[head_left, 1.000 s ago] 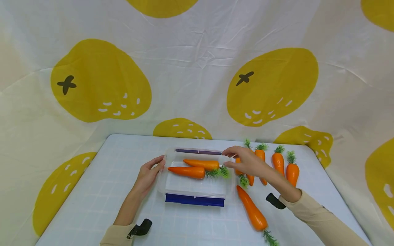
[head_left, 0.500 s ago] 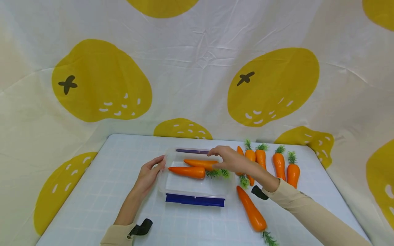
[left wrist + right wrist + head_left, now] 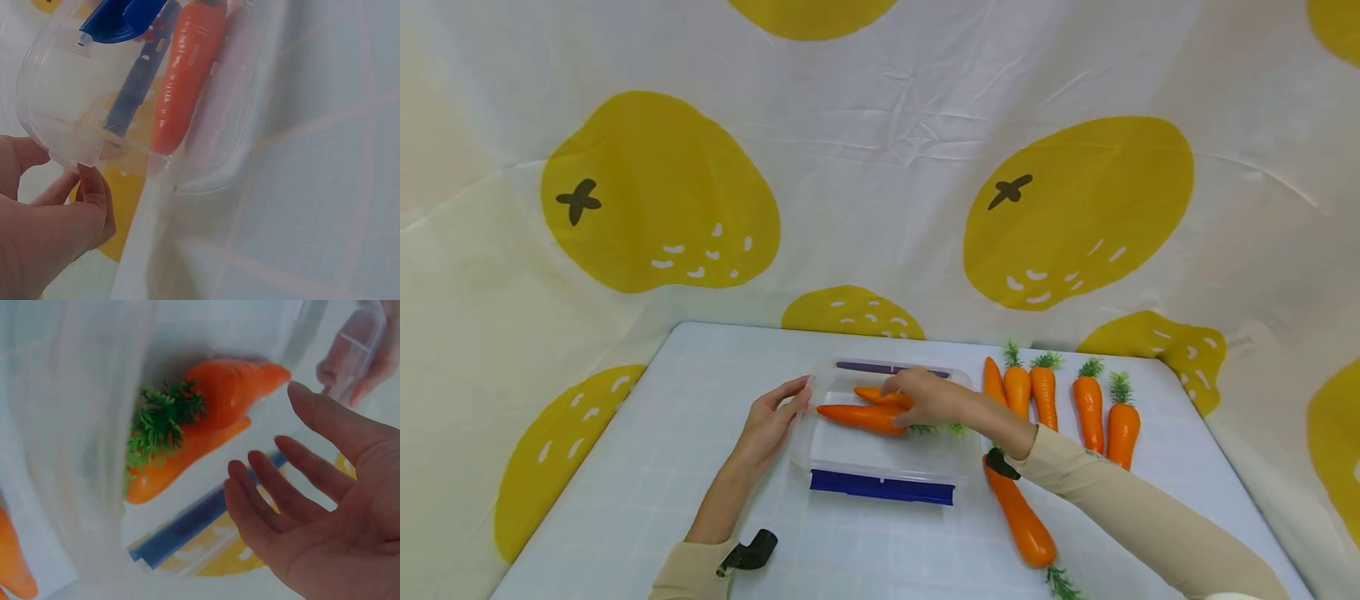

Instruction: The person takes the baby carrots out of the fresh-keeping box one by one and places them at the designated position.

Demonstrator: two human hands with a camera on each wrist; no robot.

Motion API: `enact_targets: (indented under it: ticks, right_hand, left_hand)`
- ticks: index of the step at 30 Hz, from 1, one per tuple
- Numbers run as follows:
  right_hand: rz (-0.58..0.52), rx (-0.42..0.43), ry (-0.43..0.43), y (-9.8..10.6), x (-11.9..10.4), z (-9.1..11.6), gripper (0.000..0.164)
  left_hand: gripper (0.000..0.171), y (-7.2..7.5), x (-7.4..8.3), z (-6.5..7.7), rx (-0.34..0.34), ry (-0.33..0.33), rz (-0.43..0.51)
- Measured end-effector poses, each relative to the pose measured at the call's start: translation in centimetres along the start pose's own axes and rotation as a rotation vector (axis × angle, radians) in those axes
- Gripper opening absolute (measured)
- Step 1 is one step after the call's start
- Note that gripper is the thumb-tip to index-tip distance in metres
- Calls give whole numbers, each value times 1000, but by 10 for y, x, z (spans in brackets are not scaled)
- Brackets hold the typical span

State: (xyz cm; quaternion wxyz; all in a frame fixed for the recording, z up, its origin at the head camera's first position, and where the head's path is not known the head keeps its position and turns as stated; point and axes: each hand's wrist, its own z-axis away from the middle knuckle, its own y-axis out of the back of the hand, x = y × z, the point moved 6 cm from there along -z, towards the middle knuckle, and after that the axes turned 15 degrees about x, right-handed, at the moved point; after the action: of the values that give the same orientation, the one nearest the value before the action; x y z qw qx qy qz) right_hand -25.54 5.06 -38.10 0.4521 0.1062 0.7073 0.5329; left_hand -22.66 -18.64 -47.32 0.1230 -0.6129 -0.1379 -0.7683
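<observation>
A clear plastic storage box (image 3: 880, 460) with blue latch flaps stands on the table, its top uncovered. Inside lie two toy carrots with green tops, a front carrot (image 3: 860, 418) and a back carrot (image 3: 169, 472), side by side, tips to the left. My left hand (image 3: 765, 429) grips the box's left end, thumb and fingers pinching its rim in the left wrist view. Over the carrots hovers my right hand (image 3: 928, 397); the right wrist view shows its fingers spread and loosely bent beside them, holding nothing. From the head it hides part of the back carrot and the greens.
Right of the box lie several more carrots (image 3: 1087, 408) in a rough row toward the back. One loose carrot (image 3: 1018, 517) lies nearer the front, beneath the right forearm. A patterned curtain (image 3: 880, 208) hangs behind the table (image 3: 625, 500).
My right hand has moved left and slightly down, from the box's right edge to over the carrots inside. The left hand keeps its hold on the box. The head view has shifted slightly.
</observation>
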Motion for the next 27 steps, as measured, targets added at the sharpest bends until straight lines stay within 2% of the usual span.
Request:
enact_targets:
  ticks: [6,12,27]
  right_hand:
    - [3,-74,-24,-11,-3,-8,49]
    - [63,-131,-57,-21,-1,-14,48]
    - [197,-143,-92,-34,2,-10,53]
  left_hand:
    - [52,-1,0,0,-3,-6,6]
    - [50,-2,-1,-1,0,7,11]
    - [48,-1,0,1,15,-2,-14]
